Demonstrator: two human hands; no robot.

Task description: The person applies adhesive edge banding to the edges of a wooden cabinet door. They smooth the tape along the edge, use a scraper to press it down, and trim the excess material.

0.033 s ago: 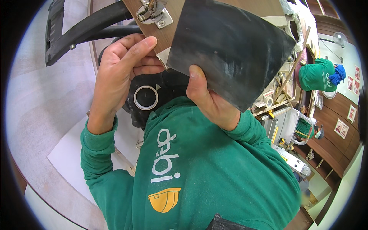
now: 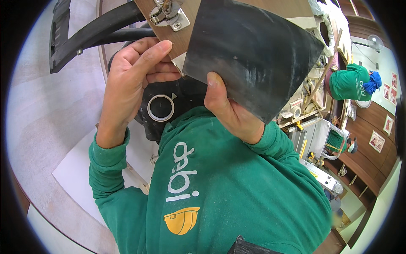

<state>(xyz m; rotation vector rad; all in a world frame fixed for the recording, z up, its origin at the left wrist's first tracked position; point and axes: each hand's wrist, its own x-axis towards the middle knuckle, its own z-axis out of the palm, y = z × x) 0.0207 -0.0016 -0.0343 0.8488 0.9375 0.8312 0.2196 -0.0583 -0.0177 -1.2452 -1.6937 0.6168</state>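
Observation:
My left hand (image 2: 131,84) is curled around the lower corner of a brown wooden panel (image 2: 186,36), fingertips pressed to its edge. A metal hinge (image 2: 169,15) is screwed to the panel just above the fingers. My right hand (image 2: 230,112) holds a dark grey, scuffed sheet (image 2: 253,51) by its lower edge, thumb flat on its face. The sheet lies against the panel and covers most of it. Below both hands a white tape ring (image 2: 160,108) rests on a black object (image 2: 186,95). My green sleeves fill the lower part of the view.
Black curved bars (image 2: 84,34) run across the upper left. A white board (image 2: 80,173) lies on the pale floor at lower left. On the right stand a cluttered workbench (image 2: 304,106) and a grey machine (image 2: 321,139). Another person in green (image 2: 349,82) works beyond.

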